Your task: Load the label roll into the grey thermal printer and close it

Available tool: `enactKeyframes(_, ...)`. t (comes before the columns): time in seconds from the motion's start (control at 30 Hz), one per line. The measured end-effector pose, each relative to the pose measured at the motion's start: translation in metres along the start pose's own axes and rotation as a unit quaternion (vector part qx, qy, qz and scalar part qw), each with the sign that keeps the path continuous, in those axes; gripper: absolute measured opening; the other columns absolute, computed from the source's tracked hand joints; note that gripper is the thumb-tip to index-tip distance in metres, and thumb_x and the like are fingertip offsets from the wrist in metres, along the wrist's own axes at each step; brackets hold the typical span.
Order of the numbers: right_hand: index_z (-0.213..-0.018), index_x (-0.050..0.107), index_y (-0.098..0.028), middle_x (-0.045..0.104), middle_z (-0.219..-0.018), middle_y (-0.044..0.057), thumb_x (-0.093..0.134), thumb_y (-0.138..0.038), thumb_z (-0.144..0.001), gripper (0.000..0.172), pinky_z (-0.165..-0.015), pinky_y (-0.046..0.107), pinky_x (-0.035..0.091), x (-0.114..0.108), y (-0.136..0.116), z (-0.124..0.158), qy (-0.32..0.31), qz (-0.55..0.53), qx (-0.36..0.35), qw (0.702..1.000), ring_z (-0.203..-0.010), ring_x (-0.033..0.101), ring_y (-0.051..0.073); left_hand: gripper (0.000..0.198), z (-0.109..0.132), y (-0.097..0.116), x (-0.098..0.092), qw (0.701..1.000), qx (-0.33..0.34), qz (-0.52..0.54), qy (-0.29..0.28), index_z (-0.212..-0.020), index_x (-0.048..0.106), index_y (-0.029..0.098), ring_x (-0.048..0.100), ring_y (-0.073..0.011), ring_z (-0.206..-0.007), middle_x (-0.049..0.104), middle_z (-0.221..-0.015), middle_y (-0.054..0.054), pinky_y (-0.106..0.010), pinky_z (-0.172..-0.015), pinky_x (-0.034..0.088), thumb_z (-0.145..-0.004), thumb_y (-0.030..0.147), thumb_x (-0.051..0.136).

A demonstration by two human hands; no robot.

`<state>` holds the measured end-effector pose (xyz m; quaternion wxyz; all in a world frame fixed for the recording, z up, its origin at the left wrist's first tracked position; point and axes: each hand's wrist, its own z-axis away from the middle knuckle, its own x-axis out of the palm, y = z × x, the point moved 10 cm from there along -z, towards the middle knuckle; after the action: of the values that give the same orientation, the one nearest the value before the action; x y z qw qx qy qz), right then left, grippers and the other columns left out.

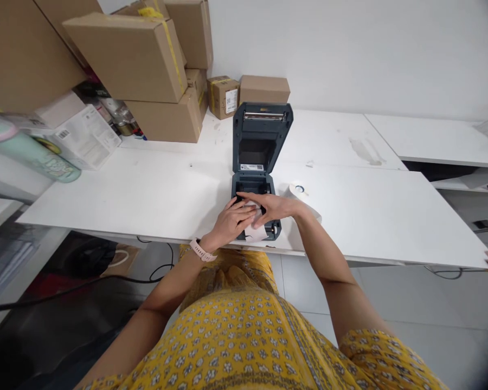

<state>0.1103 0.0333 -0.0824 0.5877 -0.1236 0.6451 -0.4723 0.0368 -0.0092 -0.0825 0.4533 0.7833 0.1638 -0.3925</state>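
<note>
A dark label printer (pixel 252 138) stands at the table's front edge with its lid raised upright. From its base a strip of white label paper (pixel 255 234) hangs over the front. My left hand (pixel 231 221) lies across the base with its fingers stretched out flat over the paper. Over the same opening, my right hand (pixel 271 207) reaches in from the right, thumb apart from the stretched fingers and close to the strip. The fingers overlap and hide much of the inside. Just right of the printer, a white paper roll (pixel 301 196) rests on the table.
Cardboard boxes (pixel 126 57) are stacked at the back left, with a small taped carton (pixel 223 97) beside them. A mint-green bottle (pixel 36 151) leans at the far left. The white table (pixel 370 216) runs right, and a black cable (pixel 117 277) hangs below.
</note>
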Motion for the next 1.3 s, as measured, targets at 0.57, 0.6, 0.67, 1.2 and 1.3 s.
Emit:
enactKeyframes(0.57, -0.155, 0.039, -0.024, 0.055, -0.15, 0.013, 0.053, -0.053, -0.1, 0.064, -0.123, 0.05, 0.035, -0.02, 0.012, 0.008, 0.086, -0.237, -0.009, 0.968, -0.142, 0.051, 0.025, 0.028, -0.004, 0.004, 0.0, 0.999, 0.0, -0.019, -0.037, -0.118, 0.075, 0.031, 0.053, -0.0221, -0.14, 0.07, -0.134, -0.001, -0.054, -0.124, 0.026, -0.097, 0.029, 0.057)
enactKeyframes(0.6, -0.154, 0.04, -0.024, 0.056, -0.15, 0.013, 0.053, -0.053, -0.099, 0.064, -0.122, 0.051, 0.035, -0.02, 0.014, 0.008, 0.091, -0.242, -0.008, 0.966, -0.141, 0.051, 0.025, 0.028, -0.005, 0.005, 0.0, 0.999, 0.0, -0.019, -0.04, -0.118, 0.075, 0.031, 0.053, -0.0223, -0.14, 0.07, -0.133, -0.001, -0.055, -0.124, 0.026, -0.097, 0.029, 0.058)
enactKeyframes(0.67, -0.153, 0.042, -0.024, 0.057, -0.148, 0.013, 0.055, -0.053, -0.098, 0.063, -0.122, 0.051, 0.035, -0.021, 0.015, 0.009, 0.102, -0.249, -0.006, 0.963, -0.14, 0.052, 0.025, 0.028, -0.006, 0.006, 0.0, 0.999, 0.002, -0.02, -0.045, -0.118, 0.075, 0.031, 0.052, -0.0228, -0.141, 0.07, -0.133, 0.0, -0.056, -0.125, 0.025, -0.096, 0.03, 0.058)
enactKeyframes(1.2, -0.149, 0.048, -0.027, 0.055, -0.15, 0.011, 0.058, -0.054, -0.096, 0.06, -0.124, 0.054, 0.032, -0.024, 0.011, 0.011, 0.148, -0.251, 0.012, 0.957, -0.145, 0.046, 0.027, 0.027, -0.01, 0.004, 0.003, 0.998, 0.0, -0.016, -0.054, -0.117, 0.075, 0.033, 0.051, -0.0245, -0.142, 0.072, -0.13, 0.001, -0.057, -0.125, 0.024, -0.093, 0.03, 0.063)
enactKeyframes(1.3, -0.149, 0.048, -0.027, 0.055, -0.151, 0.011, 0.058, -0.052, -0.097, 0.059, -0.124, 0.054, 0.031, -0.023, 0.011, 0.011, 0.15, -0.252, 0.013, 0.956, -0.145, 0.046, 0.027, 0.027, -0.01, 0.006, 0.003, 0.998, 0.0, -0.025, -0.058, -0.116, 0.076, 0.032, 0.051, -0.0248, -0.142, 0.072, -0.129, 0.0, -0.057, -0.125, 0.023, -0.093, 0.029, 0.062)
